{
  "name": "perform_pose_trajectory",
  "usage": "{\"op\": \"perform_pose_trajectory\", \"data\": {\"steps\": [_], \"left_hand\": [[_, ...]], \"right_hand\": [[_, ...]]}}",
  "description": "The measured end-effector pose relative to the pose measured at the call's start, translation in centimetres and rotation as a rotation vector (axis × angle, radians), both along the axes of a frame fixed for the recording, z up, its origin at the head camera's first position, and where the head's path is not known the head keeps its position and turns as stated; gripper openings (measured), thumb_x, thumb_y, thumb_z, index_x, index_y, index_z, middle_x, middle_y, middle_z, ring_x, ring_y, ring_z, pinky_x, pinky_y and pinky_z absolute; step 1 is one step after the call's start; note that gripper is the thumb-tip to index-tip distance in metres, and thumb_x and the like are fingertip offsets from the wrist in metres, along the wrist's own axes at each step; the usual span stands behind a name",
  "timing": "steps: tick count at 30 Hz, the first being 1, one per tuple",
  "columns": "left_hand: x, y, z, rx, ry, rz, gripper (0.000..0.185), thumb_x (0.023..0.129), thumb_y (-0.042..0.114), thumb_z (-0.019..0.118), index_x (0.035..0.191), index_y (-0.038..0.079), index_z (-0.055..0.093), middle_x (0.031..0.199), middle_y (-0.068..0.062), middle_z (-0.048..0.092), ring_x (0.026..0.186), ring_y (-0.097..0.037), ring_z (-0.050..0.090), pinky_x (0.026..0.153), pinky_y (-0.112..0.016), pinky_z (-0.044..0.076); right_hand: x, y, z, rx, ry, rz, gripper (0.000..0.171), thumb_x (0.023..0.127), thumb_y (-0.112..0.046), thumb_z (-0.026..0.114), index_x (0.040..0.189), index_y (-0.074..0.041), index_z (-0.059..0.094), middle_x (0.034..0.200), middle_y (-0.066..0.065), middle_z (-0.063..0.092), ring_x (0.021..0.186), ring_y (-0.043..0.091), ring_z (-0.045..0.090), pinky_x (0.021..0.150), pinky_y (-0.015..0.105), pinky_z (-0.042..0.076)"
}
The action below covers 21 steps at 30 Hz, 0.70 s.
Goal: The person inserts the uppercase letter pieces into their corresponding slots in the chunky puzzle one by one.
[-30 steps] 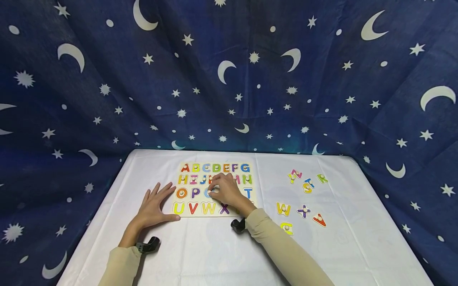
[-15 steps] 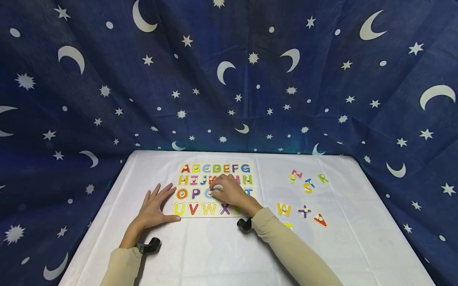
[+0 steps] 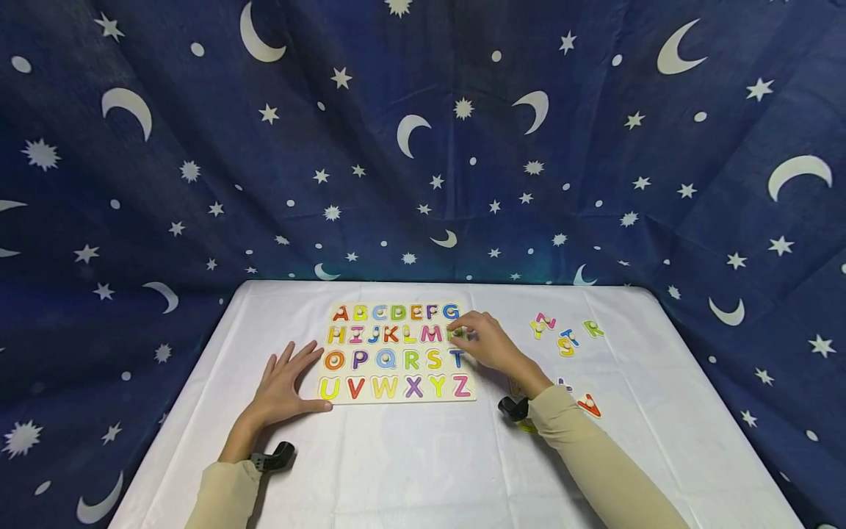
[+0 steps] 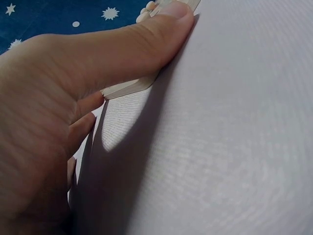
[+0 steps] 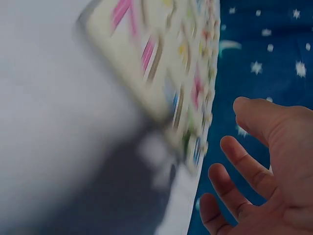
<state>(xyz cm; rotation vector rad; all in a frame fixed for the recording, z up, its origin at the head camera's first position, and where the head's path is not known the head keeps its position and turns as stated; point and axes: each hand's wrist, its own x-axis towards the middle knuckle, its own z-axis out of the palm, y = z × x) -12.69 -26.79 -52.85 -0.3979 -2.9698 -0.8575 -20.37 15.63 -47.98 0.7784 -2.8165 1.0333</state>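
A wooden alphabet board (image 3: 383, 401) lies on the table. Knobbed letters fill its top two rows as far as they show; in the third row O, P and a blue Q piece (image 3: 386, 359) have knobs. My left hand (image 3: 283, 388) rests with spread fingers around the board's left side, its thumb (image 4: 161, 27) at the near corner. Over the right edge of the board hovers my right hand (image 3: 492, 344), overlapping the green N. The right wrist view shows its fingers (image 5: 244, 164) loosely bent and apart, holding nothing.
Right of the board lie loose knobbed letters: pink N (image 3: 545, 320), yellow Y (image 3: 537, 330), blue T (image 3: 569, 337), yellow S (image 3: 565, 347), green R (image 3: 593, 328) and red V (image 3: 589, 405). My right sleeve (image 3: 595, 448) and wrist partly cover several more. A starry cloth (image 3: 423, 184) hangs behind.
My right hand has let go of the Q piece on the board and moved right to the board's right edge, uncovering the lower rows. My left hand has stayed in place.
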Motion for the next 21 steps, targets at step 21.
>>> {"op": "perform_pose_trajectory", "data": {"steps": [21], "left_hand": [[-0.1,0.1,0.0,-0.017,0.013,0.002,0.111,0.061,0.06,0.091,0.152,0.01,0.05,0.162,-0.016,0.038,0.153,-0.049,0.014,0.121,-0.07,0.002]], "right_hand": [[-1.6,21.1,0.2,0.055,0.082,-0.476,0.031,0.095,-0.007,0.071,0.125,0.002,0.067,0.115,0.03,0.067,0.098,0.045,0.059,0.092,0.061,0.037]]}}
